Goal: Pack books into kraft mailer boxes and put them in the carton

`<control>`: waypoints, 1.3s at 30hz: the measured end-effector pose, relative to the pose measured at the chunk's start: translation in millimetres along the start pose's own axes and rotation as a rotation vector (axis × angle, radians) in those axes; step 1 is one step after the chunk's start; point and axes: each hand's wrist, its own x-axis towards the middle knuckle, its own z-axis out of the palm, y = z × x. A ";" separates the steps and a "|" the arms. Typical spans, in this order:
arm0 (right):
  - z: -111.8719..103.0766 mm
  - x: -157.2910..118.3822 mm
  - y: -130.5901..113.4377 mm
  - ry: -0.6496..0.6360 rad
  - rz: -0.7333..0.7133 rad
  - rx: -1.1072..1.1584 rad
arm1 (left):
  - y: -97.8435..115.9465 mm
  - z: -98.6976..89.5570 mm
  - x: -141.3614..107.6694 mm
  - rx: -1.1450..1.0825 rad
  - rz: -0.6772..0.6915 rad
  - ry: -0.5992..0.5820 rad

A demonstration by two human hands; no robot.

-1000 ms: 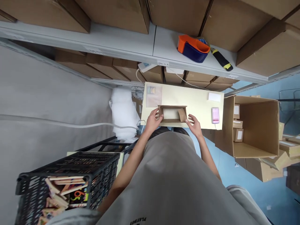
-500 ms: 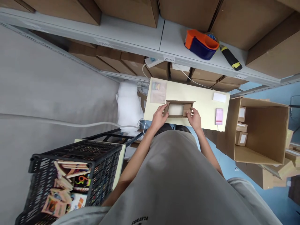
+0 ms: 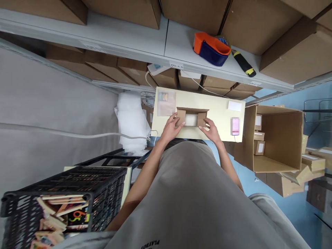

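A small brown cardboard box (image 3: pixel 193 110) stands on the pale yellow table (image 3: pixel 218 135), with two end flaps folded inward and a light surface showing between them. My left hand (image 3: pixel 172 128) grips the box's left end, fingers at its outer side and thumb by the near edge. At the right end, my right hand (image 3: pixel 211 130) holds the corner between thumb and fingers. A flat clear packet (image 3: pixel 166 103) lies left of the box. Towards the table's right end are a white slip (image 3: pixel 234 105) and a pink-screened phone (image 3: pixel 235 126) with a cable.
Above is a grey shelf (image 3: pixel 178 52) bearing cartons, an orange and blue tape dispenser (image 3: pixel 212 49) and a black-yellow cutter (image 3: pixel 243 63). A large open carton (image 3: pixel 278 138) stands right. At lower left is a black crate (image 3: pixel 103 193) of books; white wrap (image 3: pixel 131 121) stands behind.
The box's left end flap has folded inward, and the right flap shows further in. Both hands remain at the box ends. The whole view has shifted slightly.
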 end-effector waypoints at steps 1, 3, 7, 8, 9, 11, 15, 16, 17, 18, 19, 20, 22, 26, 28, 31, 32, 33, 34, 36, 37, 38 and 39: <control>-2.1 1.5 0.9 0.008 0.009 -0.008 | -1.5 -0.5 2.8 0.014 0.015 -0.017; -4.9 5.6 2.0 0.047 0.054 -0.040 | -4.9 -2.2 9.8 0.039 0.032 -0.021; -5.2 14.2 -1.2 0.114 0.111 -0.138 | -9.1 -9.8 27.2 0.060 0.017 0.018; -4.9 15.4 -3.0 0.123 0.091 -0.161 | -9.1 -12.4 31.2 0.068 0.042 0.012; -4.5 16.1 -5.0 0.127 0.062 -0.182 | -8.7 -15.0 34.5 0.079 0.079 0.003; -3.8 16.2 -8.6 0.125 0.002 -0.221 | -7.8 -18.8 38.9 0.102 0.149 -0.004; -1.5 14.8 -11.9 0.097 -0.034 -0.329 | -9.3 -16.4 38.9 0.061 0.145 0.006; -0.7 14.6 -11.6 0.092 -0.036 -0.351 | -10.9 -14.0 38.0 0.036 0.128 0.011; 0.1 14.5 -11.0 0.092 -0.036 -0.361 | -12.8 -11.2 37.1 0.009 0.109 0.021; 0.9 14.5 -10.1 0.096 -0.034 -0.361 | -15.0 -8.4 36.5 -0.019 0.093 0.038; 1.6 14.6 -9.1 0.103 -0.027 -0.354 | -17.1 -5.6 36.1 -0.049 0.080 0.058; 2.1 15.0 -8.2 0.114 -0.015 -0.341 | -19.2 -3.1 36.2 -0.080 0.071 0.078; 2.6 16.4 -6.8 0.134 0.010 -0.312 | -22.7 1.1 37.3 -0.137 0.061 0.113; 1.0 23.3 -7.5 0.160 0.042 -0.253 | -27.8 7.8 42.7 -0.235 0.042 0.180; -0.6 27.7 -9.3 0.166 0.072 -0.238 | -31.2 11.2 46.6 -0.274 0.033 0.199; -1.8 32.4 -12.4 0.167 0.117 -0.239 | -38.6 17.3 52.6 -0.343 -0.028 0.207; -1.6 32.9 -13.4 0.168 0.130 -0.239 | -41.6 19.4 54.3 -0.378 -0.066 0.206; -1.1 32.9 -14.3 0.172 0.141 -0.239 | -44.8 21.3 55.8 -0.419 -0.109 0.201; -0.2 32.3 -15.2 0.179 0.151 -0.240 | -48.2 23.0 56.8 -0.463 -0.154 0.191; 2.0 29.8 -16.5 0.195 0.167 -0.244 | -55.4 25.1 57.7 -0.547 -0.233 0.147; 3.2 27.9 -17.1 0.203 0.172 -0.249 | -59.3 25.5 57.3 -0.584 -0.268 0.116; 4.3 25.6 -17.5 0.211 0.175 -0.257 | -63.2 25.6 56.5 -0.617 -0.303 0.081; 5.4 22.8 -17.8 0.218 0.177 -0.264 | -67.1 25.5 55.2 -0.646 -0.340 0.047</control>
